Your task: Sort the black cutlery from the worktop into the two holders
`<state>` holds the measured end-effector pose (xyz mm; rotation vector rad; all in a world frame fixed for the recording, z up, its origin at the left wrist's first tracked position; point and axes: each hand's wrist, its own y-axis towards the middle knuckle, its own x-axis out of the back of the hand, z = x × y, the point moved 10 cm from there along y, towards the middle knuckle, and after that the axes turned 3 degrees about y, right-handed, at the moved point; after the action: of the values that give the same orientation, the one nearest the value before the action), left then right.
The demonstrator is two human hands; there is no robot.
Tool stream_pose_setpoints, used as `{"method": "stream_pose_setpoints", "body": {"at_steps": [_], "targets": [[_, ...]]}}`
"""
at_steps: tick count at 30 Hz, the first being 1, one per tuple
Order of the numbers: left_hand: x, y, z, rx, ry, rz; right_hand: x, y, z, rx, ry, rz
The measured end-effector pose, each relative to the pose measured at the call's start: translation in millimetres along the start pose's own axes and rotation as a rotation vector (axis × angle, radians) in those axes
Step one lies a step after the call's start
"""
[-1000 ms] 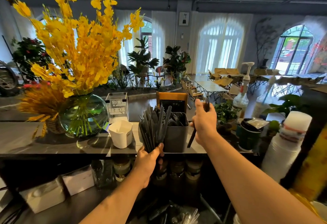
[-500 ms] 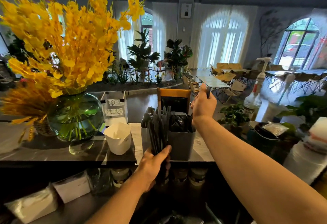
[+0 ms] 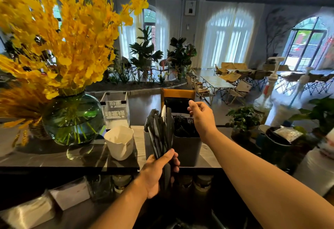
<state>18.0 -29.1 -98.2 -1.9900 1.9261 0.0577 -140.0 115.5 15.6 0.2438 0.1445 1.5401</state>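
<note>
My left hand (image 3: 159,171) grips a bundle of black cutlery (image 3: 160,131) by its lower ends, upright, in front of the two dark grey holders. The left holder (image 3: 146,143) is mostly hidden behind the bundle. The right holder (image 3: 188,151) has several black pieces (image 3: 182,124) in it. My right hand (image 3: 200,118) hovers over the right holder's rim, fingers loosely curled, with nothing visible between them.
A green glass vase (image 3: 72,118) of yellow flowers stands at the left of the dark counter (image 3: 54,161). A white paper cup (image 3: 120,142) and a clear sign (image 3: 115,111) sit beside the holders. Behind them is a small wood-framed board (image 3: 178,95). Plants, pump bottles (image 3: 265,98) and a black tub (image 3: 276,138) crowd the right.
My right hand held one black piece a second ago, lifted it over the right holder, and now holds nothing. My left hand keeps its bundle in front of the holders.
</note>
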Motion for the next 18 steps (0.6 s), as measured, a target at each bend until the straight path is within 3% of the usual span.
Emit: {"method": "stream_pose_setpoints", "body": {"at_steps": [4,6,9,18], "targets": [[3,-12,-2,0.012,0.012,0.007,17,-40,31,0.181,-0.058,-0.154],[5,-20,-5,-0.003,0.022,-0.003,0,-70,49,0.24,-0.019,-0.045],[-2,-38,-13,-0.029,0.046,0.031,-43,-113,40,0.133,-0.036,0.195],[13,-87,-14,-0.054,-0.052,-0.048,-33,-162,25,-0.106,0.233,0.078]]}}
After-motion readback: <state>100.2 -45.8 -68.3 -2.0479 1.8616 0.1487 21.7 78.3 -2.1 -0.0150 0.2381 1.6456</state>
